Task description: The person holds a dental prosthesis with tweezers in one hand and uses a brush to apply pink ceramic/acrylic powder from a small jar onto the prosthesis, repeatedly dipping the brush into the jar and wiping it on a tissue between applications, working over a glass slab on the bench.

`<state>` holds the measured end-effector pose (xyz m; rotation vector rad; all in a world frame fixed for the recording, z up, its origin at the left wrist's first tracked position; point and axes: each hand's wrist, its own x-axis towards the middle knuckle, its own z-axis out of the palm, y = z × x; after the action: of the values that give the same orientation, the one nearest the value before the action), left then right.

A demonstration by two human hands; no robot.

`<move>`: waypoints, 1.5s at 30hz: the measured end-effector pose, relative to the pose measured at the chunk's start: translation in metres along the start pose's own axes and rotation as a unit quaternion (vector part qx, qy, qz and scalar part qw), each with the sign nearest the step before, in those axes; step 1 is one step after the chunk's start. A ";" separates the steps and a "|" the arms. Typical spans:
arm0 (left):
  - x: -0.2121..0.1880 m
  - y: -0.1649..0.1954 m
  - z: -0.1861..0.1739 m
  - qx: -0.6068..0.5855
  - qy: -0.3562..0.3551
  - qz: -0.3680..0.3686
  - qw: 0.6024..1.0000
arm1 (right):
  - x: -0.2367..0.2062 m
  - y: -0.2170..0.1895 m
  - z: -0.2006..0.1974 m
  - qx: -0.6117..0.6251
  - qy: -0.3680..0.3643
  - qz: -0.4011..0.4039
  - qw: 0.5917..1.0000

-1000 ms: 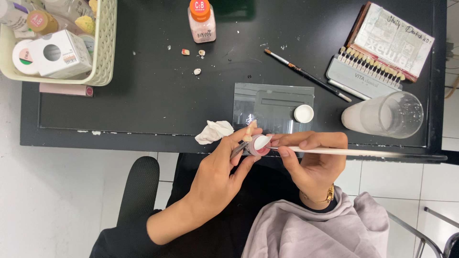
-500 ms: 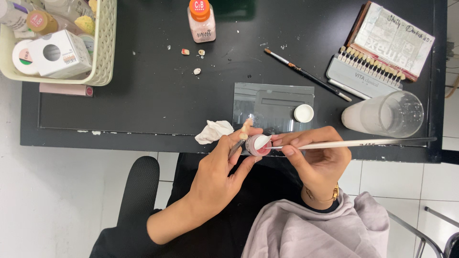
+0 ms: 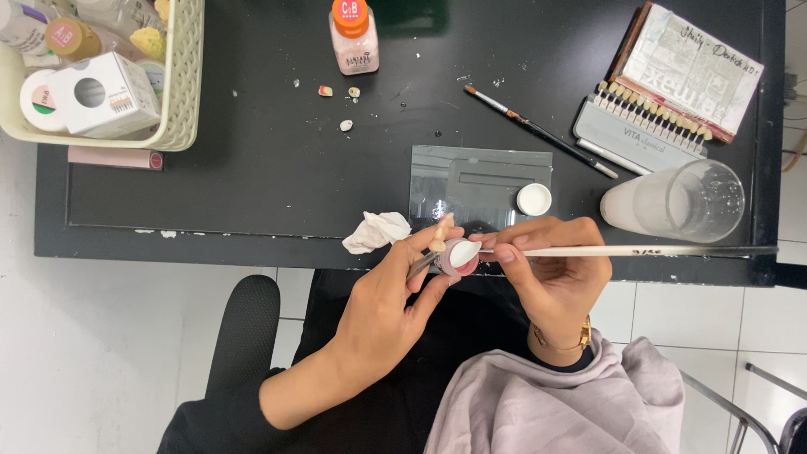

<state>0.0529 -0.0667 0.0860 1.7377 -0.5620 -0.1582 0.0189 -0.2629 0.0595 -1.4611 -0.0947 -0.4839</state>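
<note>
White tiled floor (image 3: 101,336) below, black desk (image 3: 252,176) past the knees. Left hand (image 3: 387,294) pinches a small pink-and-white piece (image 3: 461,256) just off the desk's near edge. Right hand (image 3: 551,269) grips a long white brush (image 3: 639,250), lying left-right, tip on the piece. Farther back: glass slab (image 3: 471,181), tumbler (image 3: 681,202), basket (image 3: 181,92).

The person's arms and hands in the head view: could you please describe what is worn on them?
Both hands are bare, without gloves. The left hand comes out of a black sleeve pushed up toward the elbow, leaving the forearm uncovered. The right hand has a gold-coloured bracelet or watch at the wrist, with a dark cuff just behind it under a loose greyish-mauve cloth.
</note>
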 end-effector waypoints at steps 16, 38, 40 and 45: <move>0.002 0.000 -0.001 -0.002 -0.007 -0.003 1.000 | 0.000 0.003 -0.002 -0.039 -0.001 -0.014 0.999; 0.006 -0.003 -0.002 -0.017 -0.013 -0.093 0.995 | -0.001 -0.002 -0.004 0.039 0.025 0.024 0.999; 0.007 -0.004 -0.001 -0.015 -0.004 -0.078 0.997 | -0.002 -0.001 -0.005 0.037 0.011 0.013 0.999; 0.008 -0.005 -0.002 -0.037 0.007 -0.089 0.995 | -0.005 0.004 -0.006 0.040 0.000 -0.012 0.999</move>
<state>0.0617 -0.0681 0.0835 1.7136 -0.3849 -0.2886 0.0145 -0.2677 0.0537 -1.3838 -0.1308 -0.4946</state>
